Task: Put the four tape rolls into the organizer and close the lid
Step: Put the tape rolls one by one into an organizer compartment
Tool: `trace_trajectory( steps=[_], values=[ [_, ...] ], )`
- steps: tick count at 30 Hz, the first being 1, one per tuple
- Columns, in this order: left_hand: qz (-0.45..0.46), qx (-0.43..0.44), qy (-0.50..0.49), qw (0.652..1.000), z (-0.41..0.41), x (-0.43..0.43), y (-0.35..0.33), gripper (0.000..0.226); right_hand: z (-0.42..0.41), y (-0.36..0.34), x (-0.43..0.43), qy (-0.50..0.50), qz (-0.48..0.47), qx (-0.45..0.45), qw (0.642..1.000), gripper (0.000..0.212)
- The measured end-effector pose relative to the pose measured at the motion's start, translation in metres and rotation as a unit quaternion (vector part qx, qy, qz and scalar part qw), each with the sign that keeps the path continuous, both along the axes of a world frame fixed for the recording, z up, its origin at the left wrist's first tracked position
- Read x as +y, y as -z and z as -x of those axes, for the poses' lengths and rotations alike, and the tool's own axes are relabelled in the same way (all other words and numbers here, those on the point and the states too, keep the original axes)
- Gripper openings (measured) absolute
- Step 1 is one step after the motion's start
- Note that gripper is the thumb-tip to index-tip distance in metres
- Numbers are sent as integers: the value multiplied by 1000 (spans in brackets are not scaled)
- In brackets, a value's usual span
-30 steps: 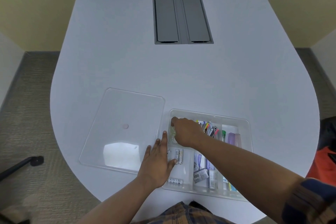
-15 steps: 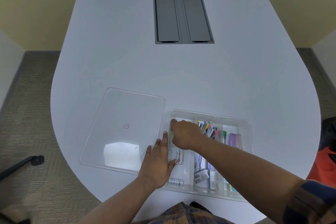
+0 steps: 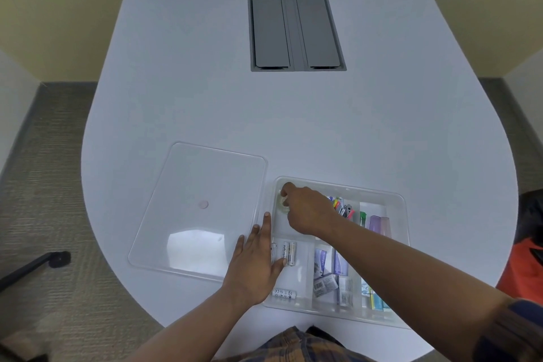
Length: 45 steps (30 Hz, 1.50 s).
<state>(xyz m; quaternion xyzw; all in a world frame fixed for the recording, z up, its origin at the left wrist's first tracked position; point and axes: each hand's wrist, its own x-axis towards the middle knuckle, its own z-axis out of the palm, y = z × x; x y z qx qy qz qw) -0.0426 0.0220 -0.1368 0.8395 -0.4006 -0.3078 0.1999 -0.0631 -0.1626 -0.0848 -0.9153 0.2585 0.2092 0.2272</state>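
The clear plastic organizer (image 3: 400, 200) lies open at the table's near edge. My right hand (image 3: 307, 210) reaches into its far-left compartment, fingers curled on a clear tape roll (image 3: 283, 203) that peeks out beside them. Other rolls there are hidden under the hand. My left hand (image 3: 255, 263) rests flat, fingers spread, on the organizer's left rim, thumb over the batteries. The clear lid (image 3: 199, 214) lies flat on the table to the left of the organizer.
Batteries (image 3: 289, 253), small packets (image 3: 324, 283), pens (image 3: 343, 207) and a purple case (image 3: 379, 225) fill the other compartments. A grey cable hatch (image 3: 296, 31) sits in the white table (image 3: 293, 114) farther back. A chair leg (image 3: 32, 266) is on the carpet at left.
My right hand has shifted slightly toward the compartment's far-left corner, and a tape roll now shows beside its fingers. My left hand has stayed put.
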Motion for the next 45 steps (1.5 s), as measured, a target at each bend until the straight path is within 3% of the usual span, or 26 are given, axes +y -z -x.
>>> trace_trajectory(
  steps=[15,22,27,31,34,45],
  values=[
    [2,0,-7,1000,0,1,4,93,0,1,0,19,-13,-15,1000,41],
    [3,1,-2,1000,0,1,2,92,2,-5,-5,24,68,-30,997,48],
    [4,-5,-5,1000,1,1,5,93,8,-6,-13,60,110,10,992,42],
    [4,-7,-9,1000,1,1,6,92,14,-4,-13,23,73,61,995,41],
    [2,-1,-8,1000,1,1,6,93,19,-2,-10,10,83,71,994,30],
    [2,-3,-6,1000,1,1,3,93,23,10,-5,78,96,-13,992,34]
  ],
)
